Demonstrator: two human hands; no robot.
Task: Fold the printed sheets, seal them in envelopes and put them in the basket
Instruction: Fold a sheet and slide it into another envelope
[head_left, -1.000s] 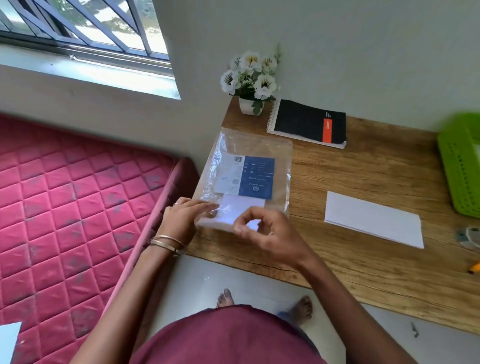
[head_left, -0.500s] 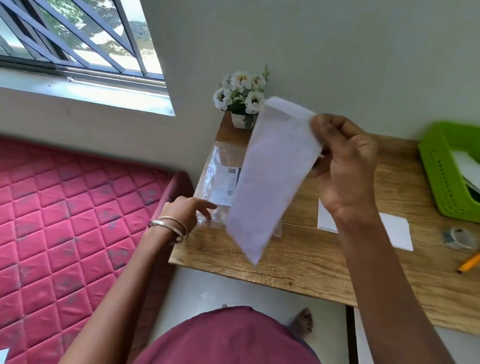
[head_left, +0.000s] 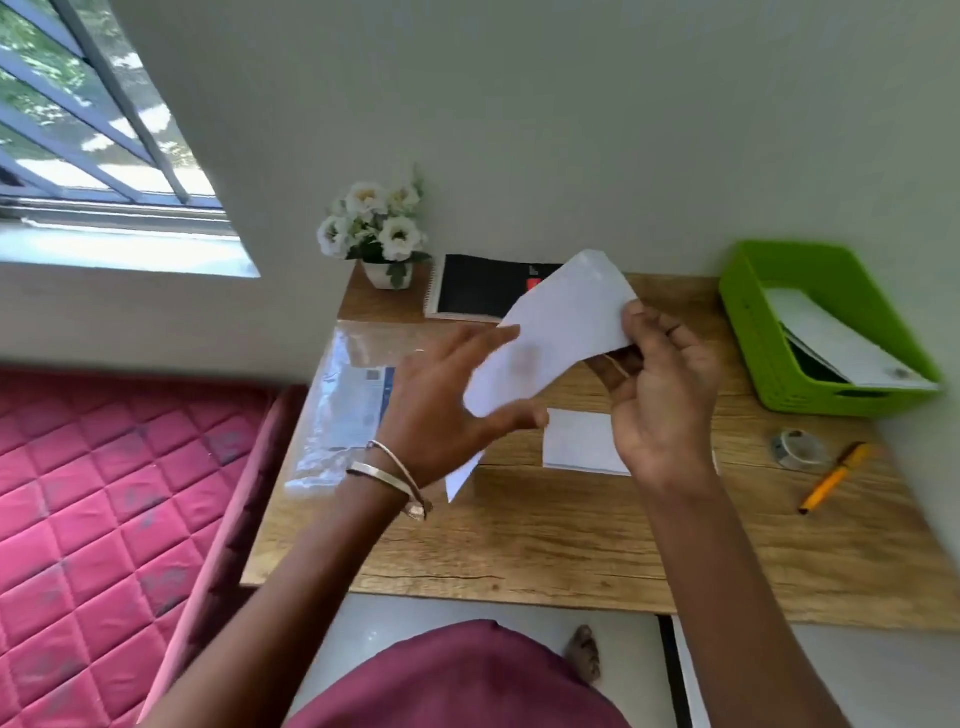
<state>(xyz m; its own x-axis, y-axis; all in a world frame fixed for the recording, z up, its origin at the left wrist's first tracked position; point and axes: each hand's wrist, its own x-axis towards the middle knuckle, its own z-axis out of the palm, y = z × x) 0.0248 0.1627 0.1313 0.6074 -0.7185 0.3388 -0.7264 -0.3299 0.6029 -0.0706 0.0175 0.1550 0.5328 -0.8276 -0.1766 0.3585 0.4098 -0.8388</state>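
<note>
You hold a plain white envelope tilted above the desk. Your right hand pinches its upper end toward 2 o'clock; your left hand grips the lower end between thumb and fingers. The green basket sits at 3 o'clock.

So from my feed, the white envelope is up in the air above the folded sheet, tilted on a diagonal with one end high and the other low. It's long, plain and slightly bowed. The folded sheet lies flat on the tabletop, a white rectangle, partly hidden. The green basket sits to the right of that sheet, well apart, with white envelopes leaning inside it already.
</note>
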